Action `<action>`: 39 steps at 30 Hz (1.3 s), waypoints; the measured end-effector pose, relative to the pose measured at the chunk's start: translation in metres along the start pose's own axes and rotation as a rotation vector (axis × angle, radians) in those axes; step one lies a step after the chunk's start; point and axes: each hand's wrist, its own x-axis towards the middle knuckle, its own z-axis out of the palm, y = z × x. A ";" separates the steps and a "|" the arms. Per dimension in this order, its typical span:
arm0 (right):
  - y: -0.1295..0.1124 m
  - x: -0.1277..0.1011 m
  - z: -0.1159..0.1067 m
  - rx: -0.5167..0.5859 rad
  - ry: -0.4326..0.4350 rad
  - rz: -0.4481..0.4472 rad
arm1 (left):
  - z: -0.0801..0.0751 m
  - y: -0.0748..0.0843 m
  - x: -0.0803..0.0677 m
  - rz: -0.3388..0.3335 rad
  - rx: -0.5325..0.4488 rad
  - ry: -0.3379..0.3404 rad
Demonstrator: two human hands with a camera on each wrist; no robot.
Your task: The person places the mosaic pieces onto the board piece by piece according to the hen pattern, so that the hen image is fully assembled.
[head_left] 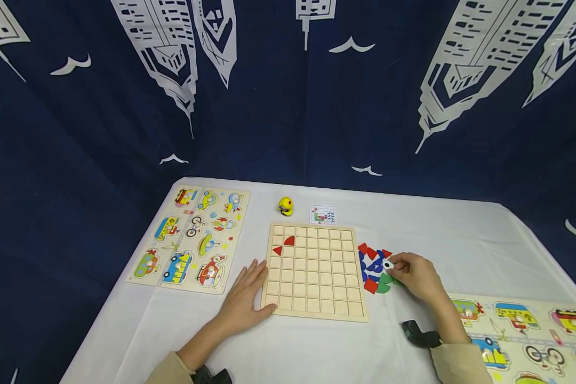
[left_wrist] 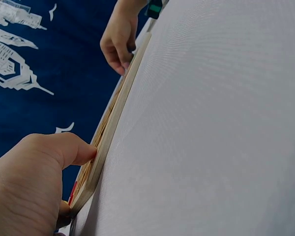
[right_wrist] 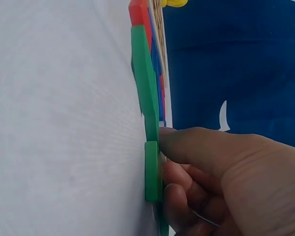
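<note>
Left hand (head_left: 244, 301) flat, steadying grid board (head_left: 314, 272) | right hand (head_left: 415, 274) grip pinching white piece (head_left: 388, 265)

Three views up, one high, two skimming low.
My head camera looks down across the bench (head_left: 413, 224) at the grid board (head_left: 314, 272); the left wrist hugs that board's edge (left_wrist: 113, 118), the right wrist sits tight against green pieces (right_wrist: 145, 88).

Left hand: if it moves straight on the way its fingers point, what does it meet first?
The left hand already rests against the left edge of the grid board. Its fingers point up along that edge, toward the duck; only bare tablecloth seems to lie between.
</note>
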 end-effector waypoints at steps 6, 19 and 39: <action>-0.009 0.001 -0.008 -0.043 0.042 -0.002 | 0.000 0.000 0.001 0.003 0.000 -0.008; -0.098 0.031 0.020 0.013 0.008 -0.226 | 0.000 -0.001 0.001 0.006 0.004 -0.003; -0.180 0.057 0.083 0.011 -0.179 -0.248 | -0.002 0.001 0.001 -0.005 0.022 -0.020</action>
